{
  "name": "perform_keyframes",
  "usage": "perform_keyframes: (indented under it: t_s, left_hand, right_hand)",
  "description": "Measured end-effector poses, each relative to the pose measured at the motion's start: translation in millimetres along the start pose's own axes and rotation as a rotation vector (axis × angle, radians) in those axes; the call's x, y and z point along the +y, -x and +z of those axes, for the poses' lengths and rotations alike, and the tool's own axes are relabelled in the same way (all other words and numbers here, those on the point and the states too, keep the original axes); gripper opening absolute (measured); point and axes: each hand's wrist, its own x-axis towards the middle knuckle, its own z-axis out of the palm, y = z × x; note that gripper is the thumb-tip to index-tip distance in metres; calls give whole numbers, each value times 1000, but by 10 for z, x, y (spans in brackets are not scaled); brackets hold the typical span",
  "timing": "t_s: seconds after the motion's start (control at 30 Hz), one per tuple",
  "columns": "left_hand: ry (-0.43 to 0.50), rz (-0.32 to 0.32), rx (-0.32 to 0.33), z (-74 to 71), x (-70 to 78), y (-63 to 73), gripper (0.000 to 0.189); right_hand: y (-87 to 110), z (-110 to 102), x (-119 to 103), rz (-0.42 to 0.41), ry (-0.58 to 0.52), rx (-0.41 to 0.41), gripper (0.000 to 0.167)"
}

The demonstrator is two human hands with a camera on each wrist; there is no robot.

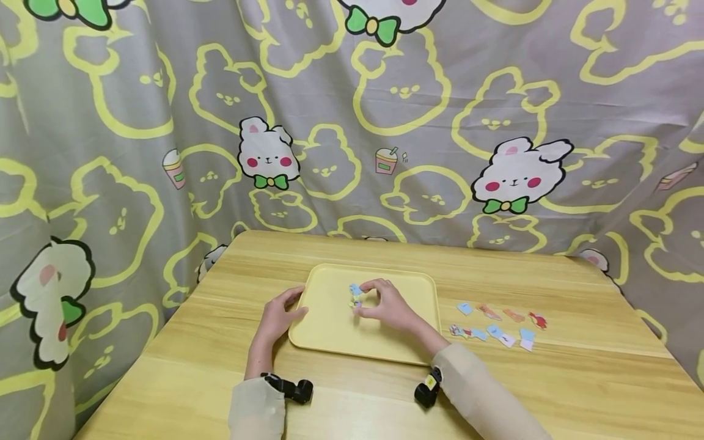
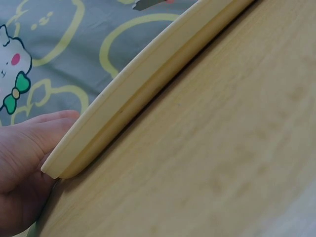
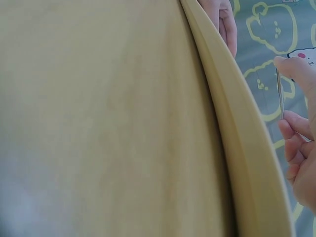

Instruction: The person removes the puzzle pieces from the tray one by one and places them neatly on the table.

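My right hand (image 1: 387, 305) is above the yellow tray (image 1: 330, 339) and pinches a small flat puzzle piece (image 1: 355, 289) by its ends between thumb and finger. Blue shows at the top of the piece and yellow lower down. From the right wrist the same puzzle piece (image 3: 281, 96) appears edge-on as a thin line, the fingers of the right hand (image 3: 303, 133) at both ends. At the tray's left rim, my left hand (image 1: 279, 315) holds the edge, fingers and thumb spread along it. The left wrist view has the left hand (image 2: 29, 158) around the tray corner (image 2: 74, 158).
Right of the tray, several loose puzzle pieces lie in two rough rows on the wooden table (image 1: 594, 360), among them a blue piece (image 1: 464, 308), a red piece (image 1: 538, 320) and a blue-and-white piece (image 1: 526, 339). A patterned curtain (image 1: 330, 91) hangs behind the table.
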Motion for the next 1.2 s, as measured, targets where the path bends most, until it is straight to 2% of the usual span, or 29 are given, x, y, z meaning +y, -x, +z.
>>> perform_keyframes:
  t_s: [0.6,0.83,1.2]
  left_hand:
    - [-28,21,4,5,-15,2,52]
    - [-24,16,7,15,-11,0,52]
    - [-35,19,4,14,-10,4,51]
  right_hand:
    - [148,-185,89,20,-33,27,52]
    - [213,-275,121,60,-37,27,51]
    - [301,-390,196,53,-37,47,50]
